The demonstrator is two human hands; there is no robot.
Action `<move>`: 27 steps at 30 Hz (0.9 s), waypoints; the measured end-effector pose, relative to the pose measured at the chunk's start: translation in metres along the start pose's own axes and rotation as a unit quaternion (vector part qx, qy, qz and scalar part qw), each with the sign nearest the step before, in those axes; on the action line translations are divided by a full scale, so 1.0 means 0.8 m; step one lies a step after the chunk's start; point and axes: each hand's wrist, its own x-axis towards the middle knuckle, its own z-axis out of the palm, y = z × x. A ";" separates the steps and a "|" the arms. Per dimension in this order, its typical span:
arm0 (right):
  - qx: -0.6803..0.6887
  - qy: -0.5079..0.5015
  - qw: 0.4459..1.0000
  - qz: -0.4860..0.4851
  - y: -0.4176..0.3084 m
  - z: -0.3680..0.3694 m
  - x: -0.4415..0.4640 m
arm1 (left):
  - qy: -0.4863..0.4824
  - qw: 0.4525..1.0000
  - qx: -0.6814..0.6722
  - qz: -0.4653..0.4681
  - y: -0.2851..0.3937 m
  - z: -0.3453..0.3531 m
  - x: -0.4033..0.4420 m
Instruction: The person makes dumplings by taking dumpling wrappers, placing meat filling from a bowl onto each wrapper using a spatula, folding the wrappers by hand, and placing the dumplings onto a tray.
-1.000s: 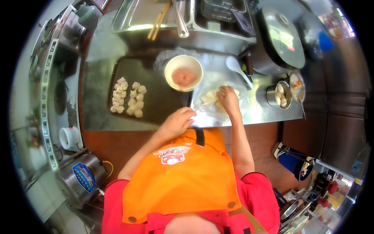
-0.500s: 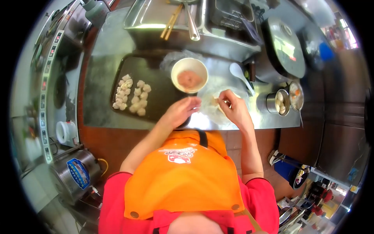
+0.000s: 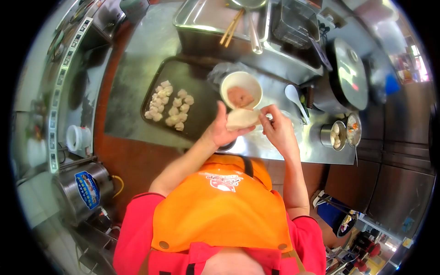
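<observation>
A pale dumpling wrapper (image 3: pixel 240 119) lies across the fingers of my left hand (image 3: pixel 222 130), whose thumb points up beside it. With thumb and forefinger pinched together, my right hand (image 3: pixel 277 128) grips the right edge of the same wrapper. Just beyond stands a white bowl (image 3: pixel 260 85) of pink minced filling (image 3: pixel 240 97), its near rim partly covered by the wrapper. Left of the bowl, a dark tray (image 3: pixel 201 82) carries two groups of folded dumplings, a left one (image 3: pixel 158 101) and a right one (image 3: pixel 179 110).
A white spoon (image 3: pixel 292 94) lies right of the bowl. Small metal pots, one with eggs (image 3: pixel 336 136), stand at the right edge. A large lidded pot (image 3: pixel 350 75) is behind them. Chopsticks (image 3: pixel 232 27) and a metal-handled ladle (image 3: pixel 255 34) rest on the raised steel pan (image 3: pixel 197 18).
The wrapper has come up from the plastic on the counter onto my left hand, which has turned palm up. My right hand stays pinched. The view has shifted and turned slightly.
</observation>
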 end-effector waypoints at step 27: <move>0.553 -0.145 0.818 0.069 0.036 0.025 -0.023 | -0.008 0.997 -0.042 0.065 -0.006 0.015 -0.026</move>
